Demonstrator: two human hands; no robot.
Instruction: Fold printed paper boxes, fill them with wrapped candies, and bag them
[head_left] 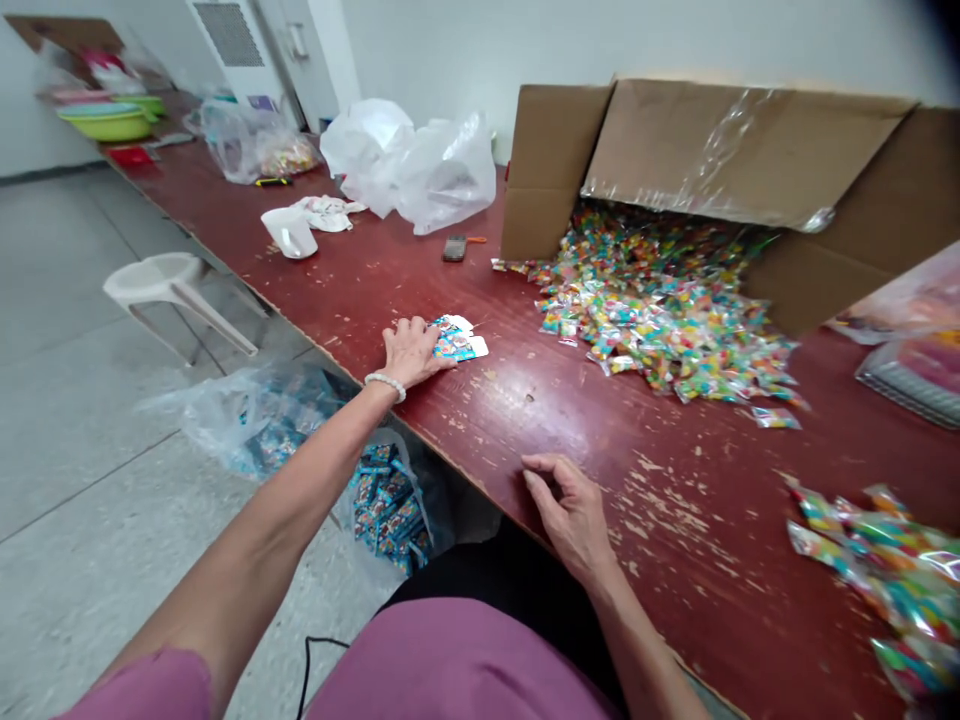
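Note:
On the red table, my left hand [411, 352] lies over the left part of some flat blue printed cartons [459, 340] with white flaps; its fingers are bent and its palm is hidden. Near the front edge rests my right hand [568, 500], its thumb and index finger curled towards each other with a gap between them and nothing visible in it. Small clear packets of colourful candy [660, 310] spill from a cardboard box [667, 140] lying on its side. More candy packets [892, 570] lie at the right.
Bags of blue packets [386, 505] stand below the table edge, beside a white stool [161, 280]. White plastic bags [442, 170], a white scoop-like container [290, 232] and a small dark device [454, 249] sit farther back. Green basins [109, 122] stand at the far left.

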